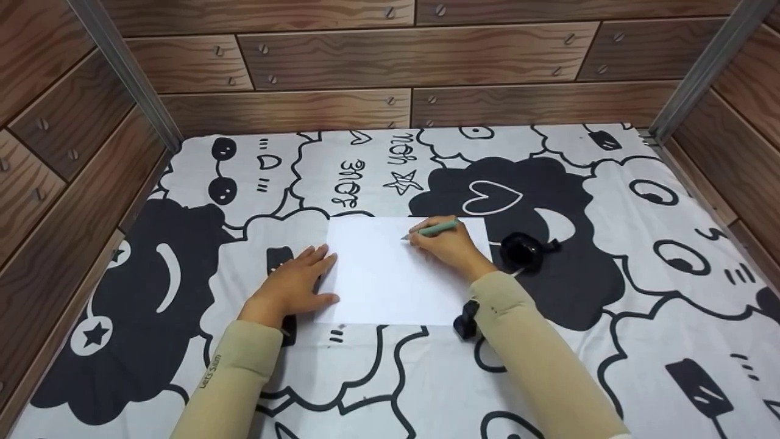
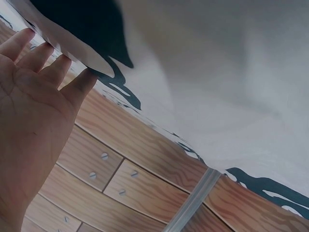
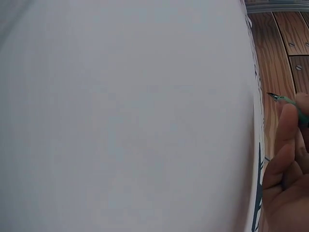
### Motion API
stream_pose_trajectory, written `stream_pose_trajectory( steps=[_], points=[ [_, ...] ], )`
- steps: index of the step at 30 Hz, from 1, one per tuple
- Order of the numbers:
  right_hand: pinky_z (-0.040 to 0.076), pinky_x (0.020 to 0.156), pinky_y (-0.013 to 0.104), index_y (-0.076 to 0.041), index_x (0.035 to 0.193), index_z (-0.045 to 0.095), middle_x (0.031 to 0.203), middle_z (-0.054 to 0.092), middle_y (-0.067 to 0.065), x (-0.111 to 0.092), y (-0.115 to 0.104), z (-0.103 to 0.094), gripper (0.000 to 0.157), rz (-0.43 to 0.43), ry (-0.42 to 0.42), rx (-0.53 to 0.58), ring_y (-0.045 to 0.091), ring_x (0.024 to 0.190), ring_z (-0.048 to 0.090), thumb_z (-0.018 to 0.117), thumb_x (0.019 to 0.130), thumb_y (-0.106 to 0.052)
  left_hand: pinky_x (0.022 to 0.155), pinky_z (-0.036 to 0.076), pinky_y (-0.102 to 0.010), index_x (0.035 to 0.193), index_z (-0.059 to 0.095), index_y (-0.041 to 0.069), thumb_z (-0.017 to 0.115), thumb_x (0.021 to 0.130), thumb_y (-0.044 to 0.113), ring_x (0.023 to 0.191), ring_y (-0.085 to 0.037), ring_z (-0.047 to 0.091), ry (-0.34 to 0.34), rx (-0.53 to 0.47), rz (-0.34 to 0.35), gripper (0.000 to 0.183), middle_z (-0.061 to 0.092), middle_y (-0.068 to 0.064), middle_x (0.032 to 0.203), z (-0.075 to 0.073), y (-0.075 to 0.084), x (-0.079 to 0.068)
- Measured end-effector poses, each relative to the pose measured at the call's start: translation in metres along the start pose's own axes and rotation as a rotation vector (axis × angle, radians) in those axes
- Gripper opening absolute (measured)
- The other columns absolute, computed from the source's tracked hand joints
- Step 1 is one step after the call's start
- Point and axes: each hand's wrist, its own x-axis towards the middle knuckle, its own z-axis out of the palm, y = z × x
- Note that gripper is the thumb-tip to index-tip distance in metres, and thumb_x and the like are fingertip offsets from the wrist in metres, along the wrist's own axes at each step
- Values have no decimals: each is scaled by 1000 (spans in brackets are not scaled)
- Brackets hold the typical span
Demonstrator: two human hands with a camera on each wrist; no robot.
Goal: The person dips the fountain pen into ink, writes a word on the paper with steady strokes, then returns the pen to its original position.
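Note:
A blank white sheet of paper (image 1: pixel 390 274) lies on the patterned cloth. My right hand (image 1: pixel 448 247) pinches a slim green pen (image 1: pixel 437 228), its tip pointing left at the upper right of the sheet. In the right wrist view the pen (image 3: pixel 285 99) shows a dark pointed tip, and the fingers of the right hand (image 3: pixel 289 174) curl about it. Whether the tip touches the paper I cannot tell. My left hand (image 1: pixel 295 283) rests at the sheet's left edge with its fingers spread; in the left wrist view this hand (image 2: pixel 41 101) has straight fingers and holds nothing.
A black-and-white cartoon cloth (image 1: pixel 341 366) covers the table. Beside my right wrist are a dark rounded object (image 1: pixel 523 252) and a smaller black piece (image 1: pixel 466 320), kinds unclear. Wood-print walls (image 1: pixel 414 58) and grey metal posts (image 1: pixel 125 70) enclose the table.

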Motion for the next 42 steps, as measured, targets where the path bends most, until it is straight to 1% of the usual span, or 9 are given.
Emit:
stream_pose_trajectory(
  steps=[4,7,10,14,20,27,30,37,42],
  points=[
    [45,46,21,-4,90,75,64,65,7,0,2,1,11,14,-40,28,13,51,55,73,82,-11,111,22,-52,149,35,15,66,86,46,143,-28,15,-1,5,14,77,23,-6,156,0,-1,1],
    [46,47,21,-2,90,74,63,65,7,1,2,1,11,27,-59,39,14,53,57,74,82,-10,110,22,-52,148,36,13,66,86,45,143,-29,16,2,6,29,76,24,-8,155,0,-1,1],
    [46,48,21,-1,90,74,64,66,7,1,1,2,11,30,-64,31,14,54,58,74,81,-9,111,22,-52,149,35,13,66,86,45,143,-29,16,-1,8,26,77,24,-7,155,-1,-1,1],
    [46,48,21,-1,88,74,64,66,7,0,-1,3,10,26,-60,20,15,54,58,74,81,-8,111,22,-51,149,35,15,66,86,47,143,-29,16,-5,14,18,77,23,-6,156,-1,-2,1],
    [45,48,20,-4,85,74,61,65,5,-1,-1,3,9,31,-43,-14,15,53,57,76,80,-11,111,22,-52,149,34,15,65,86,47,143,-29,16,-8,13,16,78,23,-6,156,-1,-2,1],
    [44,47,20,-4,85,75,60,64,6,-1,2,2,9,19,-29,-2,13,51,55,76,80,-10,111,21,-51,149,34,15,66,86,46,143,-29,15,-14,8,9,78,22,-6,156,-1,-1,1],
    [44,47,19,-5,84,75,60,64,6,-2,3,0,9,18,-16,-8,11,50,54,77,79,-11,111,21,-51,149,34,15,66,86,46,143,-29,15,-14,7,8,78,22,-6,156,-2,0,0],
    [46,48,20,-4,86,75,63,66,7,-4,6,-8,11,15,-14,-20,15,54,59,77,80,-13,111,21,-53,150,33,16,65,86,47,143,-28,15,-19,1,-4,78,22,-5,156,-1,0,0],
    [47,47,21,-4,86,75,62,66,6,-5,8,-12,12,26,-4,-24,14,53,59,77,79,-14,111,20,-53,150,33,16,66,86,47,143,-28,14,-21,1,-8,78,21,-5,156,0,-1,1]
  ],
)
